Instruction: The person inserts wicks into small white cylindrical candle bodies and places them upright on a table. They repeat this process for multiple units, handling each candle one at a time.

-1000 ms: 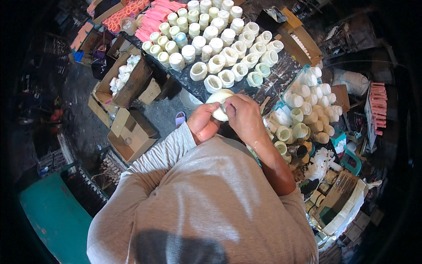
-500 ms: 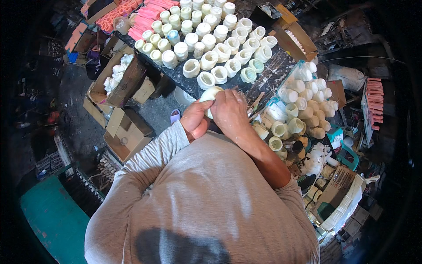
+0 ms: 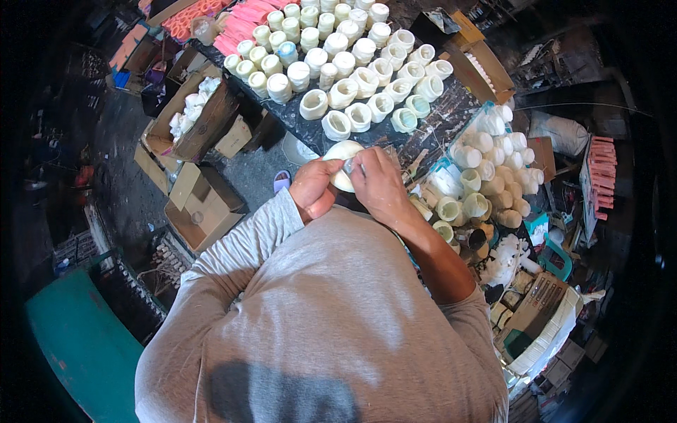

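Observation:
Close in front of my body I hold a cream-white rounded piece (image 3: 344,151), like one of the thick-walled cup shapes on the table. My left hand (image 3: 313,187) is closed on its left side, thumb lying over the top edge. The fingers of my right hand (image 3: 381,182) are bent and pinched together at its right side. A thin clear wisp shows beside the right knuckles; what it is I cannot make out. Just beyond my hands, several cream-white open cups (image 3: 343,93) stand in rows on the dark table (image 3: 451,106).
Pink pieces (image 3: 248,21) lie at the table's far left. At the right, white and cream cups (image 3: 486,151) crowd together. An opened cardboard box (image 3: 204,224) sits on the floor at left, near a carton of white pieces (image 3: 185,144). A green surface (image 3: 81,345) is at lower left.
The cream-white piece has turned, and more of its pale face shows. My right hand has shifted slightly right and down, its fingers now more bent. The whole view has moved a little.

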Demonstrator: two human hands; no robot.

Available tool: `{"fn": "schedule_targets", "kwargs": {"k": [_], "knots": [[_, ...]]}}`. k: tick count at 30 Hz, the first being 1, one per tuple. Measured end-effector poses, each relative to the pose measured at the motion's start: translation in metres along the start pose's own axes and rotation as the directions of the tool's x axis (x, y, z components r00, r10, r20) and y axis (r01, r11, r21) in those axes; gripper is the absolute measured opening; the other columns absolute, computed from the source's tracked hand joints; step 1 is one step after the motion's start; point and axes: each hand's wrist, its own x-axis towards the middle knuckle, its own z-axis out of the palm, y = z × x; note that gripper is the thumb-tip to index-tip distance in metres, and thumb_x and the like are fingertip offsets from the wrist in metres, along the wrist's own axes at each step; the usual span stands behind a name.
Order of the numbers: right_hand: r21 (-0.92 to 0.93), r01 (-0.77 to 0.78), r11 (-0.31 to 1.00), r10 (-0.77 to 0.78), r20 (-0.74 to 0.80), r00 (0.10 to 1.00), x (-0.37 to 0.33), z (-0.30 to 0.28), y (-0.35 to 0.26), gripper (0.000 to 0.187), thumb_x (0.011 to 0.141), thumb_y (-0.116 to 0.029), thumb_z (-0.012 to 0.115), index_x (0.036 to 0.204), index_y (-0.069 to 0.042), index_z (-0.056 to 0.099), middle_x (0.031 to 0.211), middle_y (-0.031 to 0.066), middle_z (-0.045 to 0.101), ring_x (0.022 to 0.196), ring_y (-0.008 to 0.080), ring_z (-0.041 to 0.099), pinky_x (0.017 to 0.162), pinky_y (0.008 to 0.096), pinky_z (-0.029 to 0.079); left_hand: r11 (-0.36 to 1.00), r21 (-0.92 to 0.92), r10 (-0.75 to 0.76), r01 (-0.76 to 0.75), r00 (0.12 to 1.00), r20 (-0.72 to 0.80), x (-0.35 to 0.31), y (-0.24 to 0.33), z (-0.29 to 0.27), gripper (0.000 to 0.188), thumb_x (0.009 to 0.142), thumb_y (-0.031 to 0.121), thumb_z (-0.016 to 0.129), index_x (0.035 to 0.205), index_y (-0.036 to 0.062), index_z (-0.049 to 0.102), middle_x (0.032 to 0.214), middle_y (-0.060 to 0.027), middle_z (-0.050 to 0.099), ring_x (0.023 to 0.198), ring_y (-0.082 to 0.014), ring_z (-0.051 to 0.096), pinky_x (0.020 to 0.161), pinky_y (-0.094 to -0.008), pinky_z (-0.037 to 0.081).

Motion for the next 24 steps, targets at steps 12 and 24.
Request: {"fn": "schedule_targets", "kwargs": {"k": [12, 24], "knots": [[0.083, 0.078, 0.993, -0.073, -0.063, 0.995, -0.005, -0.008, -0.008, 0.009, 0.092, -0.005, 0.076, 0.099, -0.002, 0.072, 0.096, 0.0169, 0.066, 0.089, 0.0391, 0.066, 0.079, 0.0482, 0.054, 0.992, -0.124, -0.037, 0.029, 0.997, -0.067, -0.011, 0.003, 0.017, 0.038, 0.11, 0.013, 0.049, 0.142, -0.0031, 0.058, 0.138, -0.017, 0.068, 0.127, -0.0298, 0.065, 0.118, -0.0465, 0.046], [-0.129, 0.092, 0.987, -0.087, 0.045, 0.995, -0.004, 0.0, -0.007, 0.012, 0.086, -0.008, 0.071, 0.091, 0.001, 0.065, 0.09, 0.021, 0.065, 0.087, 0.0418, 0.066, 0.081, 0.054, 0.053, 0.997, -0.066, -0.043, 0.036, 0.993, -0.111, -0.01, -0.005, 0.02, 0.035, 0.108, 0.013, 0.055, 0.139, -0.0021, 0.062, 0.132, -0.0146, 0.071, 0.12, -0.0268, 0.068, 0.111, -0.0441, 0.051]]}}
